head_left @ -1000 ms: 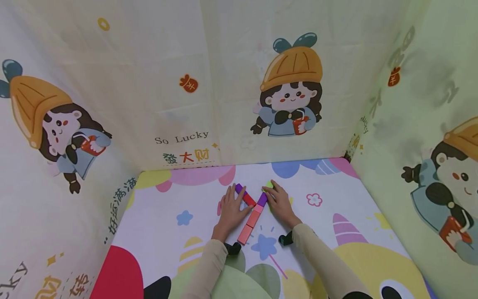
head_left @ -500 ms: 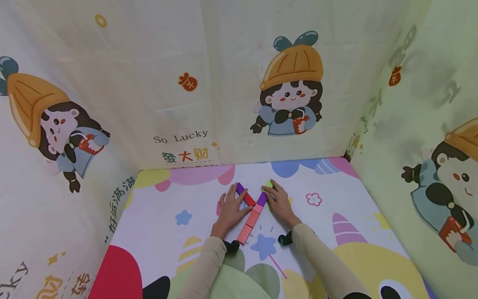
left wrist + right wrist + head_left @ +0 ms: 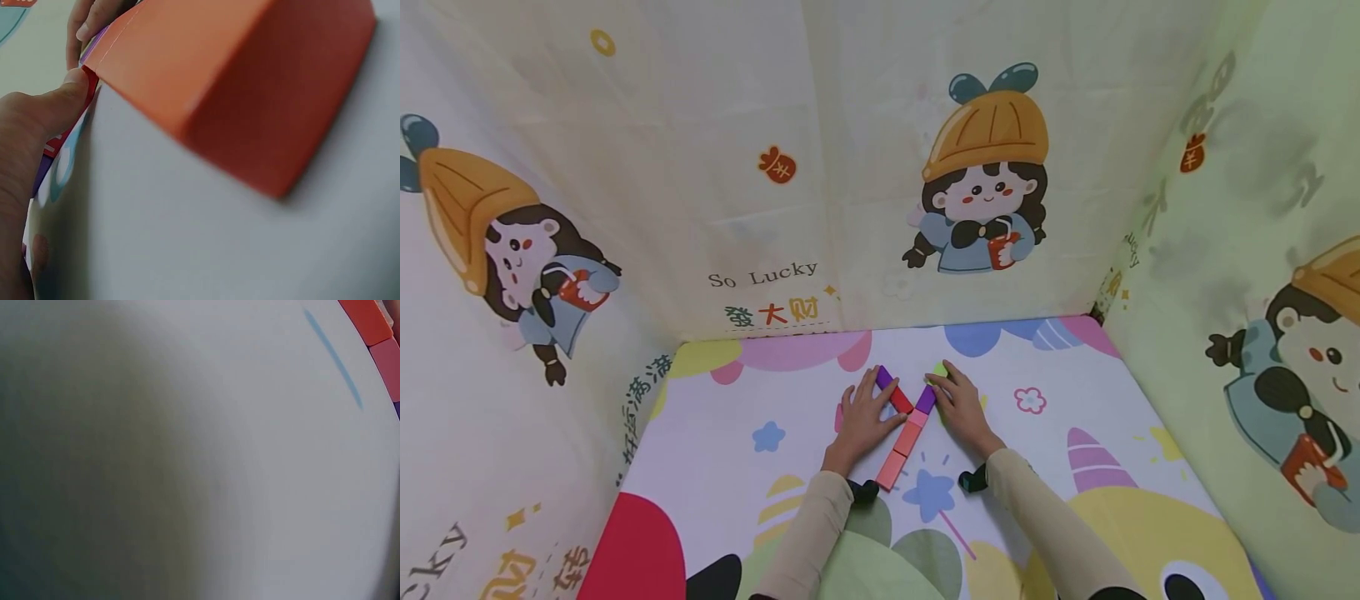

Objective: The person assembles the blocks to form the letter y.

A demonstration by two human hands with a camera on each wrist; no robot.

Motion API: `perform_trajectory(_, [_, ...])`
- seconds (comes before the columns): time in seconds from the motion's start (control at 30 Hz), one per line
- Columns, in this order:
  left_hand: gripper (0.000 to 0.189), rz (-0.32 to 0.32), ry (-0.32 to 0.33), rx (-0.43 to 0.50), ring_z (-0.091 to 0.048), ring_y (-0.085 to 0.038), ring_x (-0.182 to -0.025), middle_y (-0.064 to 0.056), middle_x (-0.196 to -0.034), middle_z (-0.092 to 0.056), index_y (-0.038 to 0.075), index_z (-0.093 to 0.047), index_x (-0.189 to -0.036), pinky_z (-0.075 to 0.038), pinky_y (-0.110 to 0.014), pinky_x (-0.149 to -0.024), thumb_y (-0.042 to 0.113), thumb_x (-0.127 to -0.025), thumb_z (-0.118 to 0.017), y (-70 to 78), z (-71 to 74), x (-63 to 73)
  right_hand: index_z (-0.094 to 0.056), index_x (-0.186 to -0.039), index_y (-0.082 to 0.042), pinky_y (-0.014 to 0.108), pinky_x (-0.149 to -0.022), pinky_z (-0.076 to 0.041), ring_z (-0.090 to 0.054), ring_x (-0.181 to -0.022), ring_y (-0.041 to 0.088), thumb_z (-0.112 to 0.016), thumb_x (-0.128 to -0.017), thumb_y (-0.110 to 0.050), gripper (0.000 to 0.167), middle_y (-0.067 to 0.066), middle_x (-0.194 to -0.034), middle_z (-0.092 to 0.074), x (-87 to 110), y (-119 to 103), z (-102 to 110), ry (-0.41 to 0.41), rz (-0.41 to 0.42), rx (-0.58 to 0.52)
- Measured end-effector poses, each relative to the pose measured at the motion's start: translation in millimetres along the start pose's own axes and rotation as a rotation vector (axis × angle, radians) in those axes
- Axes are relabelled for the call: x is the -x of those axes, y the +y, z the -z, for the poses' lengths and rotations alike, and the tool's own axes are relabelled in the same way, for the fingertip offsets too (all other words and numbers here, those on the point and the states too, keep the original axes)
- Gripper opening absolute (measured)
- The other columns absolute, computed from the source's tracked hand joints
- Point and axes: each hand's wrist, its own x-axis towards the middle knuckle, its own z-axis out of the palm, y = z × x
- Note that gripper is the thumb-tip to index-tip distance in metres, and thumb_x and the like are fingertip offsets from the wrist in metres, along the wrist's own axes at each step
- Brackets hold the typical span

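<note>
Several colored blocks lie on the printed mat in a Y shape. Its left branch holds a purple block (image 3: 883, 377) at the far end and a red block (image 3: 901, 402) nearer the joint. My left hand (image 3: 862, 423) pinches the red block, its index finger across the branch and its thumb (image 3: 74, 87) low against the side. On the longer line, salmon blocks (image 3: 891, 471) lead up to a pink block (image 3: 917, 418), another purple block (image 3: 927, 400) and a green block (image 3: 941, 370). My right hand (image 3: 961, 408) pinches the green block, which its fingers partly cover.
The mat (image 3: 715, 433) carries printed stars, flowers and animals. Cartoon-printed cloth walls (image 3: 850, 233) stand at the back and both sides. Dark wrist gear (image 3: 973, 479) shows below the right hand.
The left branch has shifted very slightly to the right at its far end, together with my left hand. My right hand stays at the green block.
</note>
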Motion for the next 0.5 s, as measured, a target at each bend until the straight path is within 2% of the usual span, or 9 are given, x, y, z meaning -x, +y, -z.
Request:
perform_trajectory(0.23, [0.075,-0.005,0.004,0.006,-0.02,-0.036,-0.162,-0.013,-0.175,-0.02,0.027,-0.041,-0.161,-0.022,-0.066,-0.123,0.063,-0.098,-0.059,2.2,0.8,1.8,-0.066,-0.141,-0.014,0.066,-0.124,-0.026,-0.034,-0.155,0.046,-0.057,-0.107,-0.016,0.035,0.02,-0.168,-0.035,2.3,-2,1,-0.011,-0.013,-0.009])
perform_trajectory(0.37, [0.076,0.018,0.056,0.028,-0.025,-0.039,-0.158,-0.014,-0.174,-0.022,0.026,-0.038,-0.163,-0.025,-0.064,-0.122,0.061,-0.098,-0.059,0.3,-4.3,7.6,-0.066,-0.141,-0.015,0.064,-0.125,-0.025,-0.032,-0.156,0.045,-0.056,-0.108,-0.018,0.035,0.019,-0.169,-0.034,1.7,-1,1,-0.02,-0.023,-0.011])
perform_trajectory(0.5, [0.075,0.048,0.116,0.067,-0.03,-0.037,-0.153,-0.014,-0.17,-0.03,0.025,-0.039,-0.162,-0.027,-0.061,-0.12,0.057,-0.098,-0.063,-1.0,-8.4,20.4,-0.065,-0.142,-0.016,0.062,-0.126,-0.024,-0.031,-0.157,0.043,-0.055,-0.108,-0.02,0.036,0.017,-0.17,-0.033,0.9,-2,2,-0.03,-0.041,-0.009])
